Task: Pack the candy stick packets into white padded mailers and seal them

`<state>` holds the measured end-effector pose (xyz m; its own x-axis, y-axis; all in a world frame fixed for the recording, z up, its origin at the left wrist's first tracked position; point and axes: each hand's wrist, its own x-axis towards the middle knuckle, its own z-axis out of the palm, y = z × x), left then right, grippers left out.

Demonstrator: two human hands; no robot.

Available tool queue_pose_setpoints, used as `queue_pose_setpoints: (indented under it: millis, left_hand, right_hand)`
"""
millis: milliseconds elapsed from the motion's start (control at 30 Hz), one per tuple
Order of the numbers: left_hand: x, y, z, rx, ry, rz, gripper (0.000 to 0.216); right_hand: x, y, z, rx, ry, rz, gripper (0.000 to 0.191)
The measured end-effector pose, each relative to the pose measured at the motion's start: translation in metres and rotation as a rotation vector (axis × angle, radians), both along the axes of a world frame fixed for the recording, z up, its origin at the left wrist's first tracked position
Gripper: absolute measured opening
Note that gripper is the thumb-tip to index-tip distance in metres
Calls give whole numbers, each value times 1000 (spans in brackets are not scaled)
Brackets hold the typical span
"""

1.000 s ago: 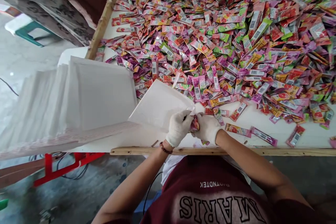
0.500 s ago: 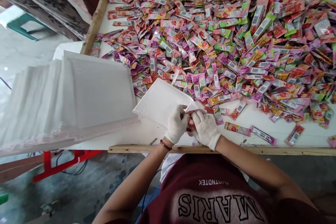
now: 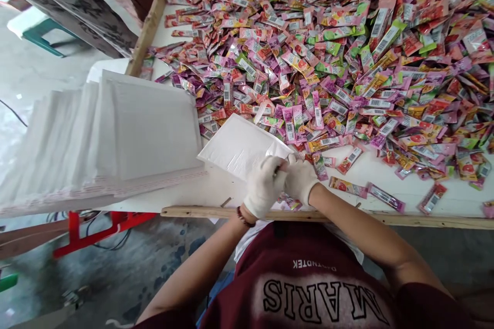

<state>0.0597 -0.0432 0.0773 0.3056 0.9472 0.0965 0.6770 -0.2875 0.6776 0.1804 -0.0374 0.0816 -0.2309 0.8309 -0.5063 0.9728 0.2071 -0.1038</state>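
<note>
A white padded envelope [image 3: 237,146] lies slanted on the table, its near right end under my two gloved hands. My left hand [image 3: 264,187], in a white knitted glove, is closed in a fist over that end; what its fingers hold is hidden. Pressed against it, my right hand [image 3: 301,177] is also closed, its fingers at the envelope's right corner. Pink and purple sachets [image 3: 290,201] show just below the hands, partly covered. Loose stick sachets [image 3: 348,187] lie to the right of my right hand.
A big heap of colourful stick sachets [image 3: 332,67] spreads over the table's back and right. To the left leans a stack of white padded envelopes [image 3: 154,128]. Wooden strips edge the table at the front [image 3: 216,213] and left [image 3: 152,18]. A green and white stool [image 3: 42,31] stands beyond.
My left hand has turned over and closed beside the right. The red packet seen between the hands is now hidden. The view has shifted slightly; the envelope lies nearly as before.
</note>
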Motion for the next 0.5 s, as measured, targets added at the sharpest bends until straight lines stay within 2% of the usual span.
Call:
queue_pose_setpoints:
  millis: [67, 200, 400, 467, 500]
  left_hand:
    - [-18, 1, -4, -45, -10, 54, 14]
    - [-40, -10, -17, -116, 142, 2, 30]
    - [-28, -16, -30, -61, 246, -8, 19]
    - [-27, -14, -29, -67, 286, -46, 17]
    - [-28, -12, -28, -75, 305, -69, 15]
  right_hand:
    - [5, -2, -3, 23, -1, -37, 48]
    - [17, -5, -2, 30, 104, 18, 55]
    - [17, -29, 7, 96, 105, 78, 97]
    - [9, -38, 5, 107, 68, 74, 102]
    - [5, -40, 2, 108, 48, 69, 98]
